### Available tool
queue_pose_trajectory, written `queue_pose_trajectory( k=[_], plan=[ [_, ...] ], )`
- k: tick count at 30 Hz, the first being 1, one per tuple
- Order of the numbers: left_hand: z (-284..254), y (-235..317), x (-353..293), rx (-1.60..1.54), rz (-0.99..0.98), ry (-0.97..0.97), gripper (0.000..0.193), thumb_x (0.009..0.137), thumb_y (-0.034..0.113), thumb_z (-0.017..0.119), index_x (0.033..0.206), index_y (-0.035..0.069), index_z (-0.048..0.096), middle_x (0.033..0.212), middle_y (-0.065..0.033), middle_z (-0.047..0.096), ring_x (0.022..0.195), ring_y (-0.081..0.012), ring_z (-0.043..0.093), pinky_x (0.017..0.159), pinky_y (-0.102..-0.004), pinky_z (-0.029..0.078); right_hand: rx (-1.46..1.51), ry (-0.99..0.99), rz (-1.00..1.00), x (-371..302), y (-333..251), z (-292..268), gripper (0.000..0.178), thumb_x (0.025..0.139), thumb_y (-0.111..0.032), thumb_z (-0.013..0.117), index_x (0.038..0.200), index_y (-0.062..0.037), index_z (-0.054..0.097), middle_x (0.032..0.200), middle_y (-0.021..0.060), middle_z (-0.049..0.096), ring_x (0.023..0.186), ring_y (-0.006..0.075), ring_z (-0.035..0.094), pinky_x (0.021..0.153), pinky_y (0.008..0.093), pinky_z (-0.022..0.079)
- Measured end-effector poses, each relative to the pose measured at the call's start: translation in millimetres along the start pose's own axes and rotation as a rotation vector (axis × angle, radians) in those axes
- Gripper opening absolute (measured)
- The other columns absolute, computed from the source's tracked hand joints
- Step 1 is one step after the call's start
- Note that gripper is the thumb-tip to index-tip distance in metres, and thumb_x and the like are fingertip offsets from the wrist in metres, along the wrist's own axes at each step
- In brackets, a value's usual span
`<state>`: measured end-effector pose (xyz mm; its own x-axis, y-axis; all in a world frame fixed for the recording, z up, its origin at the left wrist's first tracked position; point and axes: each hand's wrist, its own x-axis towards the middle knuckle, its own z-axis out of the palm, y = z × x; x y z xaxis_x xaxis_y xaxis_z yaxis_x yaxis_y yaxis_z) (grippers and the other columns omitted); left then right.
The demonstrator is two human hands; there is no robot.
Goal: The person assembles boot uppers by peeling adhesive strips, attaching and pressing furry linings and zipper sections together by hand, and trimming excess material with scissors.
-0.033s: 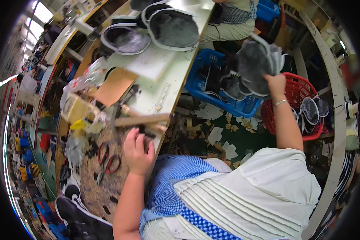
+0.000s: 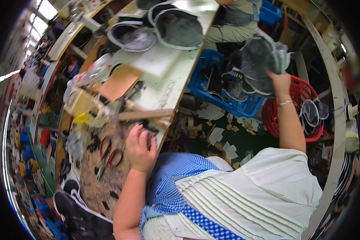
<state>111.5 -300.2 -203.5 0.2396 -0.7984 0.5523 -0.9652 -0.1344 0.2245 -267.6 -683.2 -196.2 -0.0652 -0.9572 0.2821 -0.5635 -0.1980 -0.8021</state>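
Over the blue basket, far right, I see the right hand gripping grey uppers at their right edge; probably light, floppy, so pinch the rim. Left hand half-curled, near bench edge; can't tell if holding anything.

On your left, you've got red-and-black-handled scissors lying on the littered brown work surface, an orange-brown card angled above them, a crumpled clear bag right beside it! Across to your right, pale scraps litter the green floor, and beyond them, a co-worker's light trousers!
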Motion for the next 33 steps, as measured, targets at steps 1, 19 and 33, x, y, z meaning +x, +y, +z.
queue_pose_trajectory(
  k=[1,19,33],
  plan=[
    [-8,2,-9,-0.014,0.041,-0.021,0.036,0.074,0.014,0.071,0.106,0.003,0.057,0.122,-0.0176,0.053,0.114,-0.0365,0.052,0.095,-0.0455,0.043,0.030,0.028,-0.036,-5,-31,-20,0.046,0.066,-0.033,0.082,0.084,0.0076,0.070,0.079,0.0151,0.070,0.072,0.0232,0.066,0.066,0.0365,0.050],
    [-240,54,-94,0.386,0.247,0.503,0.023,0.084,0.010,0.064,0.106,0.005,0.060,0.117,-0.0142,0.060,0.105,-0.0314,0.062,0.088,-0.0398,0.051,0.996,-1.538,-0.669,-250,-598,9,0.049,0.071,-0.013,0.079,0.114,0.0026,0.062,0.106,0.0144,0.068,0.092,0.0263,0.068,0.090,0.0377,0.053],
    [-289,-132,-153,0.691,-1.109,-0.366,0.119,0.054,0.061,0.083,0.151,0.021,0.026,0.157,-0.0164,0.018,0.145,-0.0376,0.014,0.113,-0.0598,0.014,-0.026,-1.371,-1.156,-460,-531,365,0.054,0.064,-0.035,0.084,0.098,0.0042,0.070,0.098,0.0211,0.070,0.091,0.0312,0.068,0.086,0.0367,0.053]
  ],
)
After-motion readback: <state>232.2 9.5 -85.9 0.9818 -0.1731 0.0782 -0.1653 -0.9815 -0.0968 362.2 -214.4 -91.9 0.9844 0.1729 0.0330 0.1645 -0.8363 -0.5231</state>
